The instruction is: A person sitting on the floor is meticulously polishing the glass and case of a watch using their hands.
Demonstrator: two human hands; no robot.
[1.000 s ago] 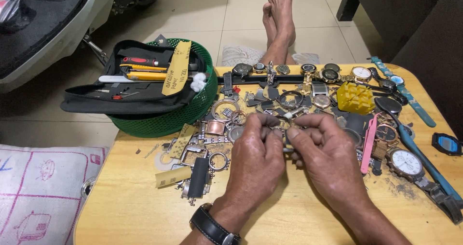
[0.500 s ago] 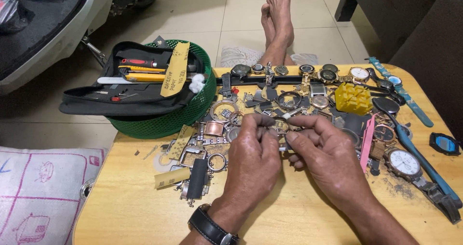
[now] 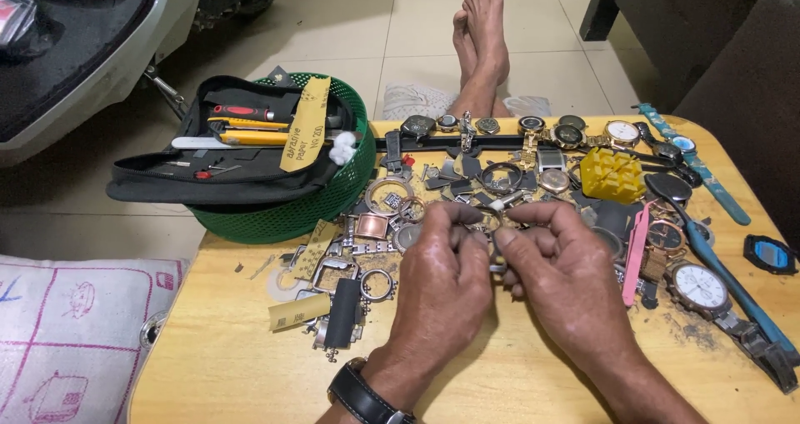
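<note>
My left hand (image 3: 442,278) and my right hand (image 3: 567,274) meet over the middle of a low wooden table (image 3: 225,366). Together their fingertips pinch a small metal watch part (image 3: 492,221), a ring-shaped piece that the fingers mostly hide. A black wristwatch (image 3: 362,395) sits on my left wrist. Loose watch cases, bezels and strap pieces (image 3: 375,215) lie spread just beyond and left of the hands.
A green mesh basket (image 3: 283,211) holding a black tool pouch (image 3: 217,170) stands at the table's back left. Several watches (image 3: 696,286) and a yellow plastic block (image 3: 612,174) lie to the right. My bare feet (image 3: 479,36) rest on the tiled floor beyond. A cushion (image 3: 67,332) lies left.
Both hands have stayed over the same spot, with only small finger shifts around the metal part. The view has tilted slightly.
</note>
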